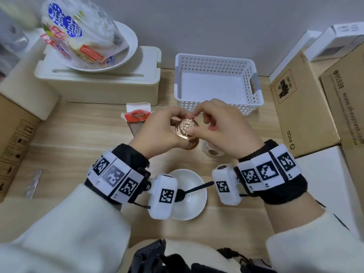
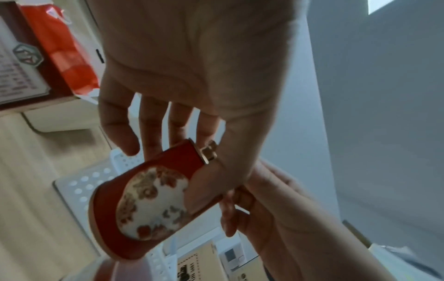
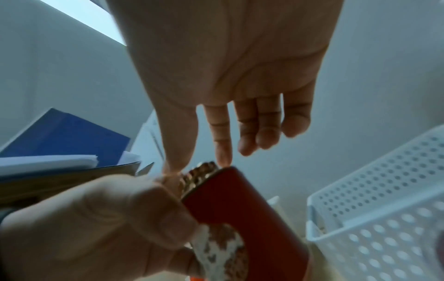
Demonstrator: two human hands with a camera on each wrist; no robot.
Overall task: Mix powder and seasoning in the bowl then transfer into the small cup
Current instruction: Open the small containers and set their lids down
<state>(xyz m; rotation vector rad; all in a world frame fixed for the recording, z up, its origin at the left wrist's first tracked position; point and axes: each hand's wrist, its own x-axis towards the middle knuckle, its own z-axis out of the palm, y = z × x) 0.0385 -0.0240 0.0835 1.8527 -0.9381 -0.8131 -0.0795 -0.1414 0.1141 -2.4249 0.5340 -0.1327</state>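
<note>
My left hand [image 1: 167, 126] grips a red canister [image 2: 149, 201] with a white floral patch, holding it tilted above the table. Its gold embossed lid [image 1: 187, 127] faces up at me. My right hand [image 1: 194, 124] pinches that lid between thumb and index finger; the other fingers hang loosely. In the right wrist view the right fingertips [image 3: 224, 161] sit on the lid's edge [image 3: 199, 176]. A white bowl [image 1: 197, 174] with a black spoon [image 1: 197, 187] in it stands near me, under my wrists. A small patterned cup [image 1: 212, 151] is half hidden below my right hand.
An open carton with a red inner bag [image 1: 136, 115] stands left of the canister. A white perforated basket [image 1: 216, 81] is behind the hands. A plate with a plastic bag [image 1: 78, 36] rests on a cream box at back left. Cardboard boxes [image 1: 307, 107] line the right side.
</note>
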